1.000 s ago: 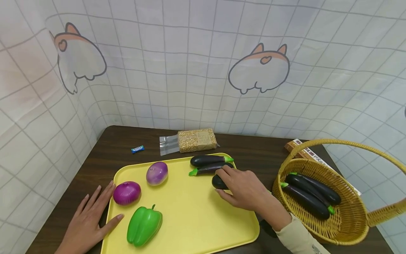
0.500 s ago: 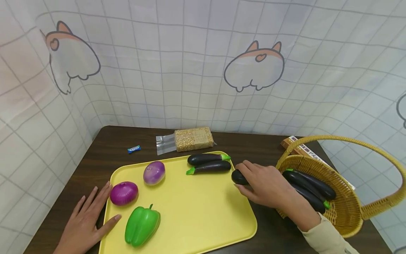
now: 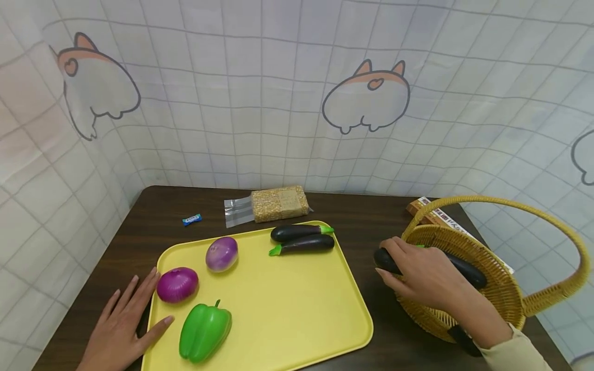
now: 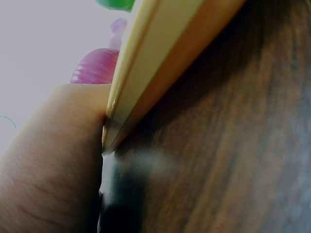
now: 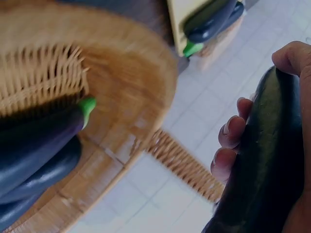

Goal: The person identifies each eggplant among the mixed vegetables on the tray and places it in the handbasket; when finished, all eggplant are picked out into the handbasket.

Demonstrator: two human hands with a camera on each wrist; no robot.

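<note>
One eggplant in the right hand, to the right of the tray.
Fingers and thumb curl round it at the basket, which stands right of the tray with more eggplants inside. The left hand lies spread at the tray's left edge, fingers straight, thumb over the rim, nothing in its grasp. On the tray, two onions and a pepper sit toward the left, two eggplants at the far right corner. Beyond the tray lie a corn bag and a small packet.
</note>
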